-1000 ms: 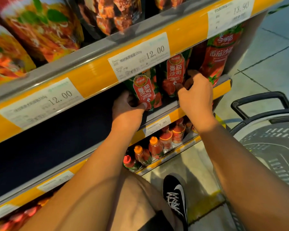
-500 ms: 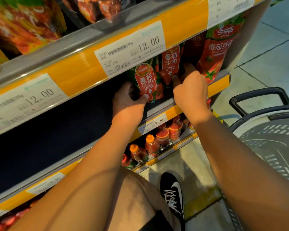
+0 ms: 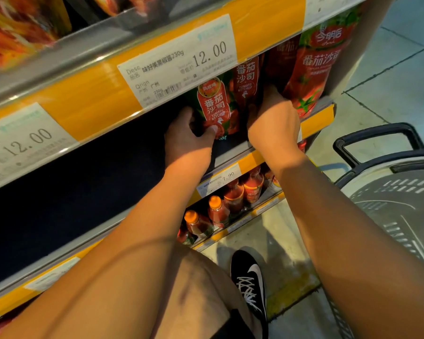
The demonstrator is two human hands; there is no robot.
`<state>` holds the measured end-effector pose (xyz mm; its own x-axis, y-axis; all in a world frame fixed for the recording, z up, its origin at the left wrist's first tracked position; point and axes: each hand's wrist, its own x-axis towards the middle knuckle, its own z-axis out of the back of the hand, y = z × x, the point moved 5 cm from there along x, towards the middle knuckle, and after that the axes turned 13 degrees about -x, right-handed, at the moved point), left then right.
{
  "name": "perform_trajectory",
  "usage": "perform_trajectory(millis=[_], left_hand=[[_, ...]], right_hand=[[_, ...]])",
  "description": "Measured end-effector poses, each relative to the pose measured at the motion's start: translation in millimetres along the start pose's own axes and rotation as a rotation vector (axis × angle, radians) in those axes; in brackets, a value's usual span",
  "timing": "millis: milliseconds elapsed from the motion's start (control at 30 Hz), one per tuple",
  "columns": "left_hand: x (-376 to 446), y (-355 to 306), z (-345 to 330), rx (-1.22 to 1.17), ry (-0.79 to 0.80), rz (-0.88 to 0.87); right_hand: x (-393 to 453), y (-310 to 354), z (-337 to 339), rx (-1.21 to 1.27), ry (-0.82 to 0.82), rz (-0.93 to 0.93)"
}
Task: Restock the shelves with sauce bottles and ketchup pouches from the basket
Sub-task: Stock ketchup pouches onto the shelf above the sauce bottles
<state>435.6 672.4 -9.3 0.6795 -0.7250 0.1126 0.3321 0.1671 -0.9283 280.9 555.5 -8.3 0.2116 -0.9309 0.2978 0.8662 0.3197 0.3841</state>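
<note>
**At mid shelf: pouch row being squared up**

On the middle shelf (image 3: 233,155), left hand (image 3: 185,140) grips the front ketchup pouch (image 3: 214,106), thumb pressed on its lower face, fingers curled behind. Right hand (image 3: 273,123) reaches between the second pouch (image 3: 246,79) and the tall red pouch (image 3: 313,69); fingers hidden, can't tell their state. Versus a second ago: both hands are deeper in, pouches more upright and closer together. Reads as final seating, not fresh placement. Basket (image 3: 377,152) sits at right, contents not visible. Sauce bottles (image 3: 216,209) already line the shelf below.
</note>
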Motion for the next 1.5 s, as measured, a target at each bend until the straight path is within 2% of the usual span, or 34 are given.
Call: perform_trajectory(millis=[467,700,867,1133,1333,1500], left_hand=[[5.4,-0.9,-4.0,0.038,-0.047,0.051],[-4.7,-5.0,9.9,-0.053,-0.025,0.064],[-15.2,1.3,47.4,-0.094,-0.076,0.063],[-56.3,0.7,101.9,-0.154,-0.160,0.051],[-91.2,-8.9,127.7,-0.111,-0.129,-0.007],[-126.1,-15.0,164.6,-0.143,-0.198,-0.029]], right_hand=[[1.1,1.5,-6.8,-0.039,-0.061,-0.026],[-1.9,0.5,-3.3,0.018,0.010,-0.029],[-11.1,-1.6,19.2,0.096,0.041,-0.023],[-67.5,25.6,64.7,0.289,-0.041,0.055],[-116.6,77.9,82.3,0.368,0.047,0.183],[-163.4,128.6,89.5,0.416,0.162,0.348]])
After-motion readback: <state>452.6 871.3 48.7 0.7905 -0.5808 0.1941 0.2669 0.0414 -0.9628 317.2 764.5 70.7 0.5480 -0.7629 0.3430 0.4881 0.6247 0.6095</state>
